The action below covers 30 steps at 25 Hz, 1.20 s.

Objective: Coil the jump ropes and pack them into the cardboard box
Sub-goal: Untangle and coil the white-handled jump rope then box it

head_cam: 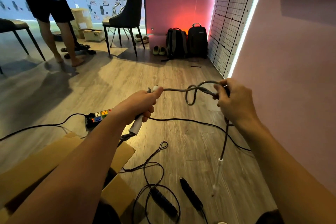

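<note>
Nearest the lens, at lower left, an open cardboard box (pixel 116 152) stands on the wooden floor (pixel 181 78), its flaps spread and partly hidden by the left forearm. Beside it on the floor lies a black jump rope (pixel 154 166), uncoiled in loose loops, with its two black handles (pixel 190 194) lying apart from each other to the right of the box.

Above the floor, a grey jump rope (pixel 174 89) is stretched between both hands. The left hand (pixel 145 103) is fisted round its white handle (pixel 135 126): the fingers (pixel 148 113) curl about the shaft, which protrudes from the fist at top and bottom, and the thumb lies along the upper end where the cord leaves. The cord runs rightward, forms one small hanging loop (pixel 190 97) midway, and reaches the right hand (pixel 236 103), whose thumb and fingertips pinch a doubled bend of it. Below the right wrist the cord hangs down to a second pale handle (pixel 219 173), which dangles above the floor, clear of both hands.

Background: a multicoloured power strip (pixel 99 115) and a black cable (pixel 181 119) on the floor behind the hands; a dark chair (pixel 127 11); two backpacks (pixel 187 42) against the pink wall; a standing person (pixel 51 14) at upper left.
</note>
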Tool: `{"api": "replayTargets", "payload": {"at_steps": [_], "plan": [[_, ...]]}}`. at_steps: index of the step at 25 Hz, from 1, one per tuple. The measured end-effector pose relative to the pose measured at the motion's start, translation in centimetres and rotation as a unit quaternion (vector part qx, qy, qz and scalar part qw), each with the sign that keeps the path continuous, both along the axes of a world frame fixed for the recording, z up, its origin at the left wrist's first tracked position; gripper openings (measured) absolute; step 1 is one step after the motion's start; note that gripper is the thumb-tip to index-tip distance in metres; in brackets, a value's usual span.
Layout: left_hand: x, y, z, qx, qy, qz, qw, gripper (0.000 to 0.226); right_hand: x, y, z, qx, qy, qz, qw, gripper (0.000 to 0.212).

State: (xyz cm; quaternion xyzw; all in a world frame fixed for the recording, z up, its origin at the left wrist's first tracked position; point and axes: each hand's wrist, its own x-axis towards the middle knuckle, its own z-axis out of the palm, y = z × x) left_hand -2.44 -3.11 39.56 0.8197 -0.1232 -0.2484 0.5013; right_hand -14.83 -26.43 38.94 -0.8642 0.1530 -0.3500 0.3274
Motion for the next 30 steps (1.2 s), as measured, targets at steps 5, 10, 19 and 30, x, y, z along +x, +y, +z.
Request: {"api": "replayTargets", "payload": {"at_steps": [5, 10, 19, 30], "plan": [[0.5, 1.1, -0.4, -0.06, 0.094, 0.008, 0.994, 0.049, -1.2, -4.2, -1.8, 0.033, 0.028, -0.133, 0.99, 0.021], [1.1, 1.1, -0.4, -0.166, 0.165, 0.023, 0.972, 0.048, -2.4, -7.7, -4.4, 0.094, 0.201, -0.224, 0.949, 0.023], [-1.1, -1.6, 0.0, -0.191, 0.188, -0.066, 0.961, 0.049, -0.4, -0.9, -2.2, 0.131, 0.191, 0.043, 0.972, 0.028], [-1.7, -1.0, 0.7, -0.314, 0.383, -0.314, 0.81, 0.046, 1.1, 5.4, -1.5, 0.08, 0.07, 0.263, 0.959, 0.023]]}}
